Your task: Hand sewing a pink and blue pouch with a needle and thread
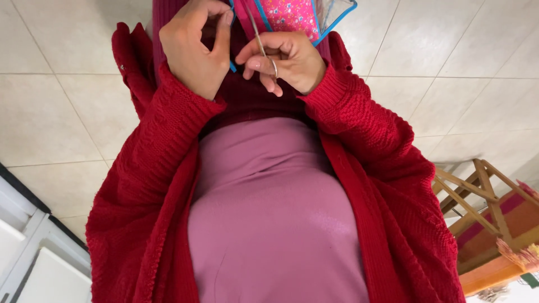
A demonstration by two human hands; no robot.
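Looking down my own front, I see a pink floral fabric piece (289, 15) with blue trim at the top of the view. My left hand (193, 47) pinches its blue edge between thumb and fingers. My right hand (286, 59) grips small metal scissors (260, 40), a finger through one ring, blades pointing up toward the fabric. Both hands sit close together above my maroon top. Red knitted cardigan sleeves (359, 112) cover both wrists.
Pale tiled floor (460, 50) lies all around. A wooden stool frame with a striped cloth (494, 219) stands at lower right. White cabinet or appliance edges (33, 252) show at lower left. My pink skirt (269, 219) fills the middle.
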